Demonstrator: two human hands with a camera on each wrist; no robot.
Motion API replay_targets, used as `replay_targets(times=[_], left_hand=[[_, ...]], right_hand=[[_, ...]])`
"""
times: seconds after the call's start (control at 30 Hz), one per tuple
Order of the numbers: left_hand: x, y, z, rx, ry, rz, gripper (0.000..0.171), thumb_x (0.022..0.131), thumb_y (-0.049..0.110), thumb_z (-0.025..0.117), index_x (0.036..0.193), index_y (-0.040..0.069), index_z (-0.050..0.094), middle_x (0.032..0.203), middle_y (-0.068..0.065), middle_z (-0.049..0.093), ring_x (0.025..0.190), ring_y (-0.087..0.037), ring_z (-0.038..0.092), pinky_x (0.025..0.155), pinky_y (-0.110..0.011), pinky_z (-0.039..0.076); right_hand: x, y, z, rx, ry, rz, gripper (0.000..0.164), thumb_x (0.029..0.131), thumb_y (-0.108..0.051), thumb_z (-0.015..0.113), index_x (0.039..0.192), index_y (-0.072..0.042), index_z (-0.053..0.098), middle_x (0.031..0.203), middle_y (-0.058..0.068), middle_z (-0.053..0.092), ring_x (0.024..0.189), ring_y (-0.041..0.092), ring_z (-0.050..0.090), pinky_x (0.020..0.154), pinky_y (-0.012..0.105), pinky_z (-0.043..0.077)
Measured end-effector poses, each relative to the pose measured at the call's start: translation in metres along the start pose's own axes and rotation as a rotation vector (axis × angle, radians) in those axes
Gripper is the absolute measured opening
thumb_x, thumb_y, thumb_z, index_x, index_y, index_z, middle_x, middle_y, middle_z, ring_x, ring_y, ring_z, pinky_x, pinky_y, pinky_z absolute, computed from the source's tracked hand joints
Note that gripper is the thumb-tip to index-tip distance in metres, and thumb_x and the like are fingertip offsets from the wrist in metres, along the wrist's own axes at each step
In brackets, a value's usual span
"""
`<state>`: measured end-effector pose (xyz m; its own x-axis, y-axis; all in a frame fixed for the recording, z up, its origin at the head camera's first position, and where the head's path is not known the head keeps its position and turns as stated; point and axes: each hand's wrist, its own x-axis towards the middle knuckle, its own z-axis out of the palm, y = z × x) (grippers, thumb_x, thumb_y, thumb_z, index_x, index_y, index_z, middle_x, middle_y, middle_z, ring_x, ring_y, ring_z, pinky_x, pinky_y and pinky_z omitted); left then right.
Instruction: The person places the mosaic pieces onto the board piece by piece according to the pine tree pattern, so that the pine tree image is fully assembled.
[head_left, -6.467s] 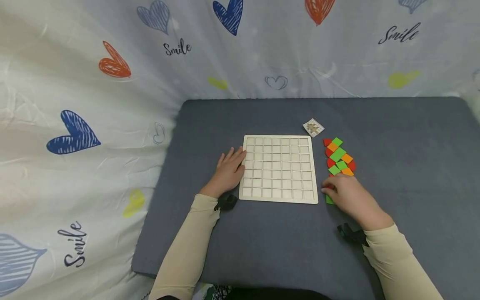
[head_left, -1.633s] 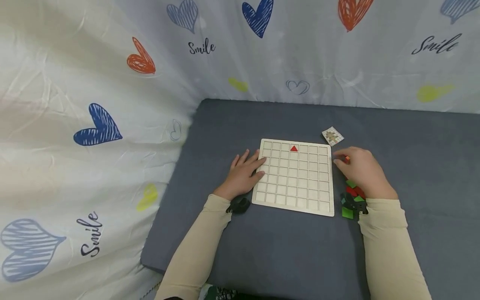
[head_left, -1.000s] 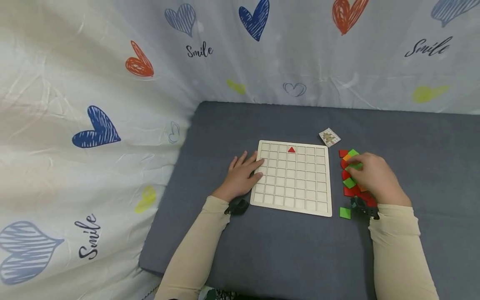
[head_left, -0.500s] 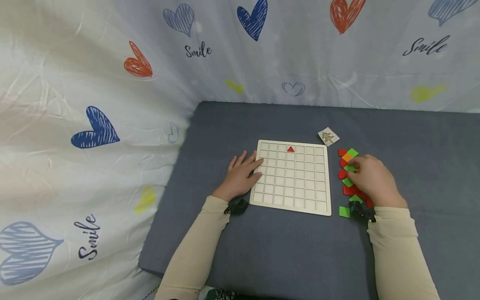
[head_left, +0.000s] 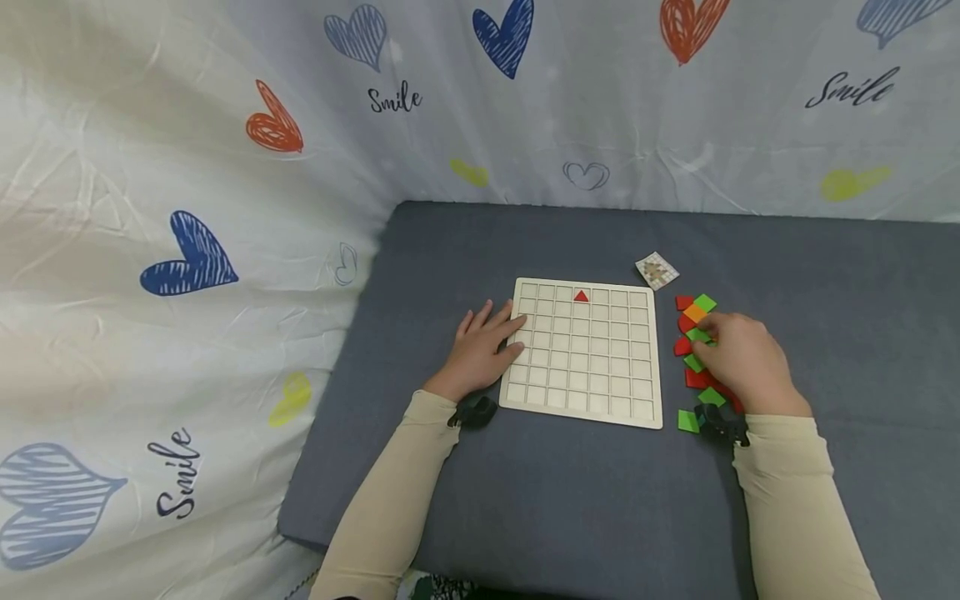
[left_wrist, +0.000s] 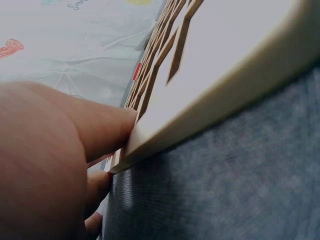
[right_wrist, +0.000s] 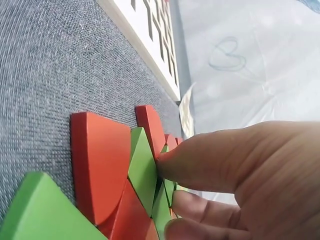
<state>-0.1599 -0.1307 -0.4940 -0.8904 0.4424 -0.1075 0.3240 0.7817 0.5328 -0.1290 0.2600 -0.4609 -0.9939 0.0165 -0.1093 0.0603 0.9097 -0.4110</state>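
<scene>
A pale wooden grid board lies on the grey table, with one red triangle tile in its top row. My left hand rests at the board's left edge, fingers spread; in the left wrist view its thumb lies against the rim. To the right of the board is a strip of red, green and orange tiles. Over it my right hand is bent down, its thumb and fingertips closing round a green tile. In the right wrist view the thumb hides part of that cluster.
A small card printed with a grid pattern lies beyond the board's top right corner. A green tile sits at the strip's near end. White curtain with hearts hangs along the table's back and left.
A red triangle has come onto the board's top row since the oldest frame. The right hand went to the strip's far end, then back toward its middle; the left hand stays at the board.
</scene>
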Motion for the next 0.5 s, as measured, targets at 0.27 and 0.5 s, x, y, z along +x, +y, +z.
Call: replay_targets(times=[0.27, 0.5], left_hand=[[0.0008, -0.0004, 0.0006, 0.011, -0.008, -0.012, 0.055, 0.112, 0.039, 0.052, 0.164, 0.026, 0.04, 0.175, 0.0, 0.019, 0.164, -0.025, 0.001, 0.131, -0.051, -0.006], [0.0015, -0.0008, 0.0009, 0.013, -0.004, -0.013, 0.055, 0.112, 0.039, 0.052, 0.164, 0.026, 0.04, 0.175, 0.0, 0.019, 0.164, -0.026, 0.001, 0.131, -0.051, -0.006]], right_hand=[[0.0006, 0.0008, -0.0008, 0.031, -0.003, 0.033, 0.042, 0.093, -0.023, 0.074, 0.122, 0.008, 0.069, 0.112, 0.029, 0.07, 0.095, 0.041, 0.065, 0.071, 0.056, 0.056], [0.003, 0.0009, -0.0003, 0.031, -0.002, 0.04, 0.047, 0.091, -0.029, 0.08, 0.12, 0.007, 0.071, 0.108, 0.026, 0.072, 0.092, 0.037, 0.063, 0.067, 0.05, 0.056]])
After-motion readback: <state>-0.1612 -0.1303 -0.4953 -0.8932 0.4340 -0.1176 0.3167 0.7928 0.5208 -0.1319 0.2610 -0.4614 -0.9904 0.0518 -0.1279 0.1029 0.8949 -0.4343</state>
